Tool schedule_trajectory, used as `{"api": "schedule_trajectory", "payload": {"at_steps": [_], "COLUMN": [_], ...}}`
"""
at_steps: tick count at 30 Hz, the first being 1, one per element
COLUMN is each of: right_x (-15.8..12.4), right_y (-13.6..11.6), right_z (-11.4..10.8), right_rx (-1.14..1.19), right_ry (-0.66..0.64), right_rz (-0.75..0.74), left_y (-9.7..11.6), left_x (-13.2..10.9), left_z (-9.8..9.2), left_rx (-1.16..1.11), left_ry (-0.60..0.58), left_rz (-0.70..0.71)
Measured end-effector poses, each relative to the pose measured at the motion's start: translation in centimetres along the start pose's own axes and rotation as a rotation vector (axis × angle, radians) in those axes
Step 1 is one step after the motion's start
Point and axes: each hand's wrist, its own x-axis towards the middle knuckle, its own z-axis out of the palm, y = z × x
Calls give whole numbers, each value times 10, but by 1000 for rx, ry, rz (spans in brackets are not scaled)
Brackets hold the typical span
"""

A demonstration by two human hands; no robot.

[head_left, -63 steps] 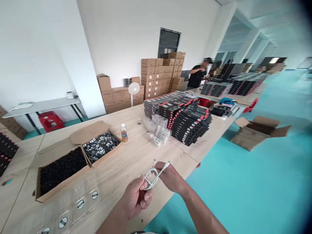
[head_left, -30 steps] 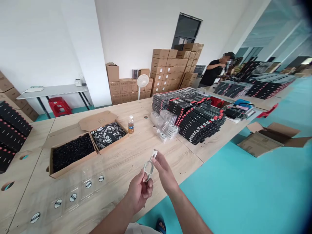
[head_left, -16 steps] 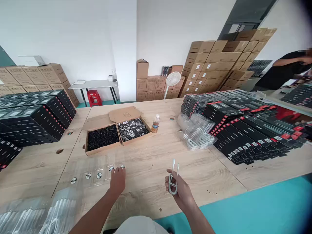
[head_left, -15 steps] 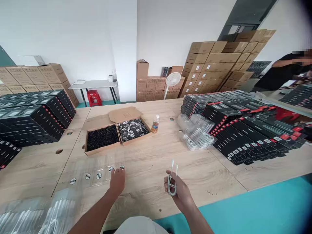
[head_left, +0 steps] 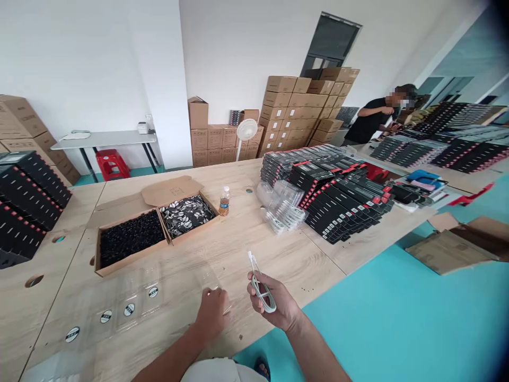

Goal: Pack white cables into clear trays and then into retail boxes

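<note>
White charging cable (head_left: 262, 294), looped, lies in our right hand (head_left: 276, 302), fingers closed around it, its plugs pointing to 11 o'clock. Farther left, an open cardboard box (head_left: 131, 260) of small black items sits at 10 o'clock from our left hand (head_left: 212, 313), whose slightly open fingers reach a clear plastic tray (head_left: 178, 281); we cannot tell whether they grip it. Black packaged boxes (head_left: 338, 207) stand stacked at 1 o'clock.

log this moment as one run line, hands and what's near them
left hand: at edge of clear plastic tray | right hand: holding coiled white cable | nearby: stacked black boxes
</note>
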Motion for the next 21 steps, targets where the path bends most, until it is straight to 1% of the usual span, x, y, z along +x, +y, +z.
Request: {"api": "schedule_trajectory", "payload": {"at_steps": [1,3,4,5,6,8,10,12,13,15,16,18,20,21], "right_x": [-2,-6,-8,-9,-10,-11,-12,-14,-15,-17,-19,-21,-22,-22], "right_y": [2,7,10,13,16,20,21,21,20,18,17,15,15,16], "right_z": [-3,-7,-9,-10,-10,-11,-10,-9,-8,-5,-4,-1,2,2], "right_rx": [-2,-19,-33,-48,-64,-94,-132,-190,-226,-309,-363,-504,-659,-736], "right_ry": [-12,-39,-53,-68,-85,-125,-165,-181,-173,-121,-86,-26,12,36], "right_rz": [33,110,153,197,238,297,327,310,268,113,14,-159,-265,-301], "left_y": [4,13,18,23,28,35,38,39,39,40,42,45,48,49], "left_x": [1,4,6,9,12,17,19,19,18,15,13,12,11,12], "left_z": [-13,-46,-64,-82,-98,-124,-140,-147,-149,-151,-150,-145,-136,-130], "left_rx": [-38,-152,-275,-352,-357,-277,-154,-76,-66,-127,-210,-498,-790,-889], "left_ry": [43,138,192,204,163,59,-22,-71,-90,-120,-147,-239,-326,-346], "left_rz": [9,62,144,243,346,519,623,660,648,548,460,212,-22,-111]}}
